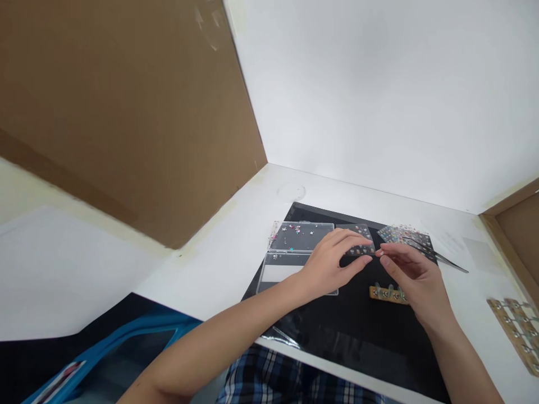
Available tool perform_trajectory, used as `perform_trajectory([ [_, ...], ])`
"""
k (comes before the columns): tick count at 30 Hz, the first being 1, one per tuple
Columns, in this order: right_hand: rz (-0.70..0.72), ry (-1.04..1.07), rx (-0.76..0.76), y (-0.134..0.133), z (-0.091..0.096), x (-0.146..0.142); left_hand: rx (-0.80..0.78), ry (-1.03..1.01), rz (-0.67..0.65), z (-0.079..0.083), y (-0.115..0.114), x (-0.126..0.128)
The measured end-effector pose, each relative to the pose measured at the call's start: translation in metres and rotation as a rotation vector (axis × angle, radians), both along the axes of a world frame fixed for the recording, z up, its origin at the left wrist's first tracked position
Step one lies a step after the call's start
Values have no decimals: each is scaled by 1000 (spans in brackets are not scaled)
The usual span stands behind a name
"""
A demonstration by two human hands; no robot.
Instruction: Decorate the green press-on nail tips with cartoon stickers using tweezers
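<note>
- The left hand (pixel 337 258) reaches in over the black rectangular mat (pixel 349 342), its thumb and forefinger parted with a gap between the tips.
- The right hand (pixel 423 278) faces it, thumb and forefinger curled close together near the left fingertips; whether they pinch something tiny cannot be told.
- Just behind the left hand, and partly hidden by it, is a dark rectangular sheet dotted with small pale designs (pixel 362 231), lying on the mat.
- Below the fingertips, a narrow yellow-brown strip with round metallic mounts and translucent tips (pixel 385 294) rests on the mat, its right end covered by the right hand.
- The clear plastic hinged case (pixel 263 275) lies open to the left, partly under the left hand and forearm; small multicoloured pieces (pixel 297 229) are scattered in its far half, and a white band crosses the near half.
- Beyond the right hand lies a second dark patterned sheet strewn with tiny coloured bits (pixel 389 233); slim dark metal tweezers (pixel 452 264) rest across it, one end reaching over the white surface (pixel 223 275).
- Near the surface's right edge are more yellow-brown strips with metallic mounts (pixel 511 328).
</note>
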State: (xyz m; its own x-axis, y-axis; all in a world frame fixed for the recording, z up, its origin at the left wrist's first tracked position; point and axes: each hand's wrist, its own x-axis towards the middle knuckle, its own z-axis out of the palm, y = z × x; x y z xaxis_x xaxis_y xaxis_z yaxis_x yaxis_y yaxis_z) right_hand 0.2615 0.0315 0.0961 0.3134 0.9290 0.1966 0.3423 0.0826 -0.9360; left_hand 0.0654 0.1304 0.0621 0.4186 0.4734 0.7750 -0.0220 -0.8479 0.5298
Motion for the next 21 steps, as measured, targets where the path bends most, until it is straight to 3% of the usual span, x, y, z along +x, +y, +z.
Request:
perform_trajectory([
  [9,11,-162,39,-3,-6,-8,130,-100,55,-7,2,6],
  [21,51,-377,37,-5,-4,-2,234,-117,79,-5,4,5],
])
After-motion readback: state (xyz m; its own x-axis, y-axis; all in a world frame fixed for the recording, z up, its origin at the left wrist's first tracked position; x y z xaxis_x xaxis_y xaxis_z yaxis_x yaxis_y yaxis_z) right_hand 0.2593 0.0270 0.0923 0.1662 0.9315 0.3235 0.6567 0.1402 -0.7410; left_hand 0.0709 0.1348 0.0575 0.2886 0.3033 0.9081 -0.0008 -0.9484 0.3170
